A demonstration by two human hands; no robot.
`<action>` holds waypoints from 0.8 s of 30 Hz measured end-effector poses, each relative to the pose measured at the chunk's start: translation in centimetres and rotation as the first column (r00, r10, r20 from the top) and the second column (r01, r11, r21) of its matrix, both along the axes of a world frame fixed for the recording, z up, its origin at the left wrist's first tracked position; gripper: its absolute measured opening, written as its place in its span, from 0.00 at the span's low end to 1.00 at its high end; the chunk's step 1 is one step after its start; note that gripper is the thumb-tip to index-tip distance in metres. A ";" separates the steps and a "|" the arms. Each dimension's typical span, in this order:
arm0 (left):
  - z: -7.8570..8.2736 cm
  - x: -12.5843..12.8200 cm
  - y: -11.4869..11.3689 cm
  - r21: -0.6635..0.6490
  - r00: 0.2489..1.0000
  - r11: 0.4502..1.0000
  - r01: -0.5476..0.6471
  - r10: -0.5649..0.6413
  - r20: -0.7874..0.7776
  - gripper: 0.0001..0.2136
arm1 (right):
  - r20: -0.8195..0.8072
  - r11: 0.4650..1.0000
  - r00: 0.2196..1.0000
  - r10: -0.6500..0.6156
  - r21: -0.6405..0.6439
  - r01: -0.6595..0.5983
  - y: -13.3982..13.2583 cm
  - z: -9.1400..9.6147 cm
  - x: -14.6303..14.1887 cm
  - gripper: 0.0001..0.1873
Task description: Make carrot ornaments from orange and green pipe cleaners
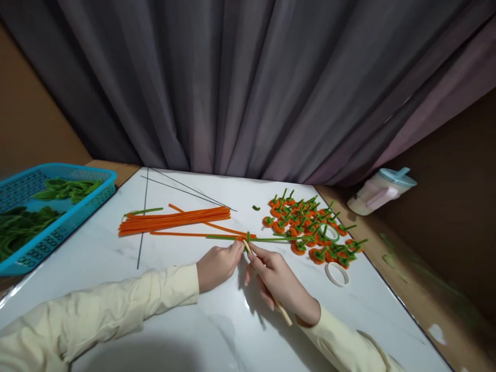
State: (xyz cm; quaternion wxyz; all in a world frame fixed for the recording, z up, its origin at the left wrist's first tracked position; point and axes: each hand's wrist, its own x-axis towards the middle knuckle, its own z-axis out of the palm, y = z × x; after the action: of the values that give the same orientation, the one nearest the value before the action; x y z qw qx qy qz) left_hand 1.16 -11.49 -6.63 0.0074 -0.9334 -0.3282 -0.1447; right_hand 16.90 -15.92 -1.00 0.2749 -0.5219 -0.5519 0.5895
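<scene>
My left hand (217, 264) is closed in a pinch at the tip of a thin wooden stick (284, 314), where an orange and a green pipe cleaner (267, 239) meet. My right hand (277, 281) is wrapped round the same stick, whose far end pokes out below my wrist. Just beyond my fingers lies a bundle of orange pipe cleaners (176, 220) on the white marble table (186, 320). To the right is a heap of small orange flowers with green stems (308, 225).
A blue plastic basket (83, 206) with green pipe-cleaner leaves stands at the left edge. Thin dark wires (144, 217) lie across the table's back left. Two white tape rings (336, 274) lie by the flowers. A pale jug with a blue lid (377, 191) sits right, before a grey curtain.
</scene>
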 end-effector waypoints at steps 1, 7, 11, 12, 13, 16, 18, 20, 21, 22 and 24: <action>0.0 0.0 0.3 -0.003 1.000 1.000 0.017 -0.017 0.002 0.13 | 0.036 1.000 0.999 0.009 0.014 -0.009 0.2 0.0 0.1 0.17; 0.0 -0.3 1.5 -0.049 0.997 0.997 0.067 -0.066 0.029 0.11 | 0.277 0.987 0.959 0.065 0.122 -0.103 1.2 0.7 0.4 0.12; 0.2 -0.6 1.9 -0.136 0.993 0.987 0.088 -0.076 0.091 0.11 | 0.343 0.965 0.927 0.149 0.156 -0.213 1.9 1.6 0.6 0.11; 0.2 -0.7 1.9 -0.150 0.991 0.984 0.094 -0.079 0.104 0.11 | 0.342 0.960 0.923 0.174 0.148 -0.236 2.1 1.7 0.8 0.11; 0.2 -0.7 2.0 -0.163 0.989 0.981 0.103 -0.084 0.119 0.11 | 0.337 0.957 0.921 0.197 0.136 -0.255 2.3 1.8 1.0 0.12; 0.3 -0.8 2.0 -0.215 0.983 0.969 0.122 -0.088 0.161 0.10 | 0.309 0.957 0.919 0.243 0.077 -0.279 2.7 1.8 1.5 0.13; 0.2 -0.9 2.1 -0.264 0.982 0.958 0.114 -0.068 0.177 0.10 | 0.283 0.963 0.926 0.251 0.024 -0.268 3.0 1.7 1.7 0.14; 0.2 -0.9 2.2 -0.303 0.982 0.947 0.112 -0.059 0.178 0.11 | 0.263 0.970 0.935 0.237 -0.013 -0.242 3.1 1.5 1.7 0.16; 0.1 -0.9 2.2 -0.311 0.982 0.943 0.116 -0.061 0.179 0.11 | 0.259 0.974 0.940 0.222 -0.017 -0.226 3.1 1.4 1.6 0.16; 0.1 -1.0 2.3 -0.314 0.981 0.941 0.122 -0.066 0.182 0.11 | 0.263 0.977 0.942 0.207 -0.010 -0.211 3.1 1.4 1.5 0.16; 0.1 -1.0 2.3 -0.314 0.978 0.940 0.133 -0.073 0.196 0.11 | 0.290 0.981 0.941 0.175 0.031 -0.192 2.9 1.3 1.2 0.15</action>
State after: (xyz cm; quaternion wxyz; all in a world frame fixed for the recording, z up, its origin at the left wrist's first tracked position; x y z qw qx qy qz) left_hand 0.17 -9.17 -6.56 -0.1840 -0.9207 -0.2974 -0.1733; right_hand 18.14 -12.99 0.27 0.1514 -0.5398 -0.6491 0.5142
